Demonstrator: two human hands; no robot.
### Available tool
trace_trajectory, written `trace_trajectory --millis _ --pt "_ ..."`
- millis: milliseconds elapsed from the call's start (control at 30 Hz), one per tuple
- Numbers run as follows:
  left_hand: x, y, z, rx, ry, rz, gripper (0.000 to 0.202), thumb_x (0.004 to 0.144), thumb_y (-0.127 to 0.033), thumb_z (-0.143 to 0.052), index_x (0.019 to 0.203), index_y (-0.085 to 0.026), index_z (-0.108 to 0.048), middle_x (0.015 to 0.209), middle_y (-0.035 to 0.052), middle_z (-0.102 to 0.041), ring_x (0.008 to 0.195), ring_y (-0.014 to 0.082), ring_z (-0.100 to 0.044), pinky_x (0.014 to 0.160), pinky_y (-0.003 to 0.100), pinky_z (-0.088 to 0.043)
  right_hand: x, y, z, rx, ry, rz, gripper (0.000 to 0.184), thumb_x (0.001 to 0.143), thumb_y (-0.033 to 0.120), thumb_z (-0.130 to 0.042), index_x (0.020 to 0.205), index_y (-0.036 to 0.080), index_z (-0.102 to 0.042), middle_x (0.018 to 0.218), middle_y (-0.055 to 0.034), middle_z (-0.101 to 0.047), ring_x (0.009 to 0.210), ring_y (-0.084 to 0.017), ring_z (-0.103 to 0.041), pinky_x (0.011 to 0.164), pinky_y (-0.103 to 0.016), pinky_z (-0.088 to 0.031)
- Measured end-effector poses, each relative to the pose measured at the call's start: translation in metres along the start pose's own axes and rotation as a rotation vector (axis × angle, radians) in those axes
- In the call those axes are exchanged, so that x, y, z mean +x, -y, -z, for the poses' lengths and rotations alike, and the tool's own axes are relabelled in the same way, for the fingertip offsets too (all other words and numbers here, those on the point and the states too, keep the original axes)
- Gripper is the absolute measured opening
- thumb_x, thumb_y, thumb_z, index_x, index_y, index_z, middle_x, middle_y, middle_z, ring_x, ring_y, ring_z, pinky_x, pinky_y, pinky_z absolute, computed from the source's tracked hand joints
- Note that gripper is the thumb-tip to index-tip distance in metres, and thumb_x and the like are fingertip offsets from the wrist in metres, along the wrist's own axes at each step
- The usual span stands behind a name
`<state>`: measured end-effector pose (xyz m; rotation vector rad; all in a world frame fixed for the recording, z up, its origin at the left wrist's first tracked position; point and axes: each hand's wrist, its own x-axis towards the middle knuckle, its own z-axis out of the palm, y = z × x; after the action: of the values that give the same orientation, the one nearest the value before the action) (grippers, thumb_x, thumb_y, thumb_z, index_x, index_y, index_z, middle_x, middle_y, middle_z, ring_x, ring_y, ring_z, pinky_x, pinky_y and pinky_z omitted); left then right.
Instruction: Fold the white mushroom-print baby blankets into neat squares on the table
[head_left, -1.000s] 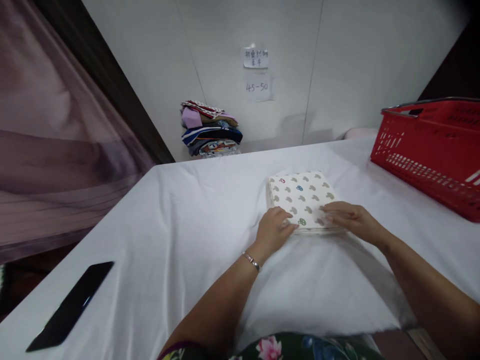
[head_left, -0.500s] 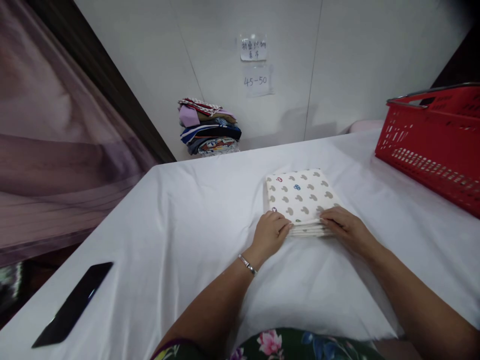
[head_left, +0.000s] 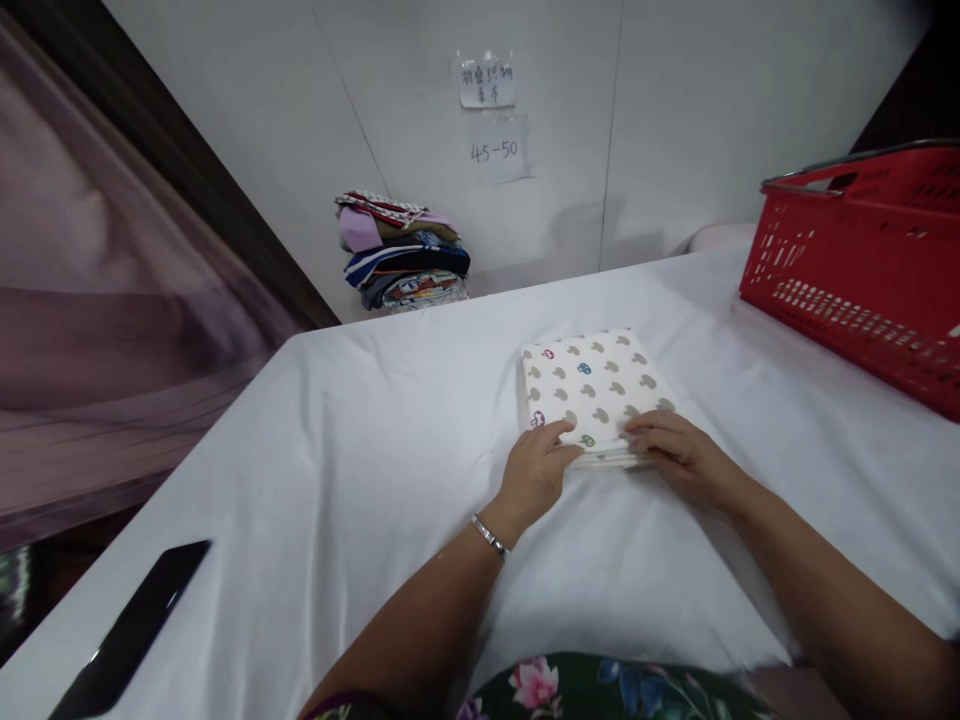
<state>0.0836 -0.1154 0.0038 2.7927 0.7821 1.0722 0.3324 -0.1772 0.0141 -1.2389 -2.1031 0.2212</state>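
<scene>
A pale wall [head_left: 555, 60] closes off the room I look into, with a purplish curtain [head_left: 105, 290] down the left side. In front of it stands a table [head_left: 390, 440] under a white cover, creased toward its left edge. A pile of fabrics [head_left: 405, 255] shows by the wall, just past the table's far edge. From my camera, a red basket [head_left: 855, 270] sits toward the far right corner, and a black phone [head_left: 135, 630] lies along the left edge.

The folded cloth [head_left: 589, 385] lies flat right of the table's middle, nearer the far edge than the near one, left of the basket. I judge it light, soft and not fragile; its layers could slide over each other if pushed from the top only. I would take it by the near folded edge, at both corners, with all layers together.

The left hand [head_left: 534, 475], a bracelet [head_left: 489, 537] at its wrist, reaches in at the near left corner, thumb and forefinger spread over the cloth's edge. The right hand [head_left: 686, 455] comes in from the right, palm down, its fingers close together on the near right part; I cannot tell whether its thumb pinches the layers. Both forearms angle inward from the near edge.
</scene>
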Motion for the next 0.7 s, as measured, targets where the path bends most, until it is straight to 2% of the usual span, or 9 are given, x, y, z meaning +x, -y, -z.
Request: trace_trajectory --millis 200,333,500,700 --pt "0.0 -0.001 0.001 0.017 -0.015 -0.023 0.031 0.081 -0.003 -0.042 0.089 -0.023 -0.064 0.119 0.0043 -0.054 0.094 0.015 -0.055 0.079 0.033 -0.048 0.002 0.006 0.003 -0.057 -0.027 0.044 0.022 0.081 0.013 -0.05 0.094 0.027 -0.06 0.113 -0.0061 -0.058 0.104 -0.023 -0.053 0.085 -0.043 -0.045" --pt "0.001 -0.001 0.002 0.024 -0.013 -0.028 0.03 0.08 -0.003 -0.041 0.086 -0.022 -0.064 0.121 0.0041 -0.053 0.093 0.0152 -0.055 0.076 0.032 -0.048 0.001 0.004 0.0 -0.124 -0.062 0.054 0.026 0.08 0.016 -0.054 0.102 0.028 -0.06 0.117 -0.0063 -0.057 0.109 -0.024 -0.05 0.089 -0.046 -0.043" --pt "0.002 -0.007 0.008 0.011 0.09 0.026 0.024 0.077 -0.007 -0.047 0.09 -0.02 -0.062 0.122 0.0065 -0.052 0.094 0.0178 -0.055 0.077 0.035 -0.047 0.002 0.002 0.0 -0.15 -0.057 0.062 0.017 0.08 0.02 -0.056 0.093 0.027 -0.063 0.119 -0.0058 -0.058 0.112 -0.025 -0.049 0.091 -0.047 -0.042" --pt "0.005 -0.012 0.01 0.038 0.152 0.097 0.014 0.085 -0.022 -0.048 0.089 -0.021 -0.061 0.122 0.0069 -0.052 0.093 0.0189 -0.055 0.079 0.038 -0.046 0.001 0.004 0.003 -0.122 -0.029 0.048 0.015 0.078 0.022 -0.059 0.092 0.027 -0.063 0.121 -0.0059 -0.057 0.116 -0.027 -0.047 0.093 -0.05 -0.04"
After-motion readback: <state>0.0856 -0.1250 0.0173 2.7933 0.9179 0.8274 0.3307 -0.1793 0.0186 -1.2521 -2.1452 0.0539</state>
